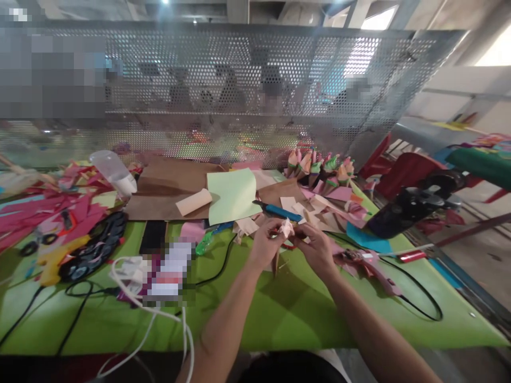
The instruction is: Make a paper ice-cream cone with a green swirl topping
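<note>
Both my hands meet above the green table at the centre. Between their fingertips is a small pale pink piece of folded paper. My left hand pinches it from the left, and my right hand has its fingers closed at its right side. Just below my left fingers a brown pointed paper piece shows; whether it is joined to the pink paper I cannot tell. A blue utility knife lies just beyond my hands. Pale paper scraps are scattered around them.
A pink glue gun with a black cord lies right on the green table. Paper cones stand behind. A dark bottle is at the right edge. Left are a phone, white cables and pink paper strips.
</note>
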Available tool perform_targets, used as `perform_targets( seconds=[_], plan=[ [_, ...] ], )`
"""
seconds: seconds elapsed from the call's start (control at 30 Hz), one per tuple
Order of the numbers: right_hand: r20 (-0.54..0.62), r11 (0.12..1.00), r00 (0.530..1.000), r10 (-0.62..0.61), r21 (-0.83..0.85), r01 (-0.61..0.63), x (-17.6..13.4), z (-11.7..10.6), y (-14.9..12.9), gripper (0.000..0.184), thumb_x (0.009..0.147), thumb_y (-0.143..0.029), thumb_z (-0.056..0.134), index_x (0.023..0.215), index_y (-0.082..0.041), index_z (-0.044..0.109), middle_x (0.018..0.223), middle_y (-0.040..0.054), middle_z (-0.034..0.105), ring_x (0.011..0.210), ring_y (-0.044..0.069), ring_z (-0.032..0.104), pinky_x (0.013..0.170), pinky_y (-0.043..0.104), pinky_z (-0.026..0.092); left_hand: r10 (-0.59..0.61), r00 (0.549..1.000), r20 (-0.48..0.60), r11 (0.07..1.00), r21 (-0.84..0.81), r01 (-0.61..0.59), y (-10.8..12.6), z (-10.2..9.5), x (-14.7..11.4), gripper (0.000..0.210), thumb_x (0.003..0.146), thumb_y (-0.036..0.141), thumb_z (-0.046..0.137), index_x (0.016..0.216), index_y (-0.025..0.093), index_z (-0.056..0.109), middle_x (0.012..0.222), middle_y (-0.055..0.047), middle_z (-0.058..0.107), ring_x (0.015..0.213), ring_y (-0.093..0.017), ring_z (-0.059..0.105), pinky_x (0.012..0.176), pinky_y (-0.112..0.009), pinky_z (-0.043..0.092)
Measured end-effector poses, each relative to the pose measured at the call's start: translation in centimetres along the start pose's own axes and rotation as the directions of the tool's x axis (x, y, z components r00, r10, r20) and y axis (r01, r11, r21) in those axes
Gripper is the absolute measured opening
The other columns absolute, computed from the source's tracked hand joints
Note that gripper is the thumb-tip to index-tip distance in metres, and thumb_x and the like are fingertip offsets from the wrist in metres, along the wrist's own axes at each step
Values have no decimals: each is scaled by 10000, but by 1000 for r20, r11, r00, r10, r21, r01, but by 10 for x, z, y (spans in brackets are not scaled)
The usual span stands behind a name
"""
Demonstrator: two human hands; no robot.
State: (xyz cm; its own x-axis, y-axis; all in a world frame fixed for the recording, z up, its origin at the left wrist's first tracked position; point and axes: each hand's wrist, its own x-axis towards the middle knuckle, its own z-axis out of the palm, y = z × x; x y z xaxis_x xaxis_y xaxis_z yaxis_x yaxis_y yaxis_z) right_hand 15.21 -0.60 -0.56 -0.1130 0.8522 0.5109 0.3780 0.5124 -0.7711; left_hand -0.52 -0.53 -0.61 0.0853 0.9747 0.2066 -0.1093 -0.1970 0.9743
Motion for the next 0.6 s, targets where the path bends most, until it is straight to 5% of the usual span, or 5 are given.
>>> perform_targets(
  seconds=[0.3, 0.6],
  plan=[
    [37, 987, 993, 115, 110, -118, 0, 5, -9, 218, 807, -419, 741, 906, -224, 732, 788, 35, 692, 660, 178, 583, 586, 291, 475, 5, 995, -101, 999, -39, -9, 7, -5, 2, 223, 715, 374, 807, 725, 169, 719, 765, -39, 717, 743, -170, 637, 724, -288, 511],
    [10, 981, 998, 63, 181, -64, 0, 3, -21, 300, 803, -475, 799, 964, -228, 743, 841, 28, 685, 695, 168, 590, 638, 293, 496, 12, 988, -152, 991, 135, 9, 13, -4, -1, 73, 701, 135, 678, 658, 184, 646, 641, 32, 628, 637, -132, 591, 618, -230, 472]
  ],
)
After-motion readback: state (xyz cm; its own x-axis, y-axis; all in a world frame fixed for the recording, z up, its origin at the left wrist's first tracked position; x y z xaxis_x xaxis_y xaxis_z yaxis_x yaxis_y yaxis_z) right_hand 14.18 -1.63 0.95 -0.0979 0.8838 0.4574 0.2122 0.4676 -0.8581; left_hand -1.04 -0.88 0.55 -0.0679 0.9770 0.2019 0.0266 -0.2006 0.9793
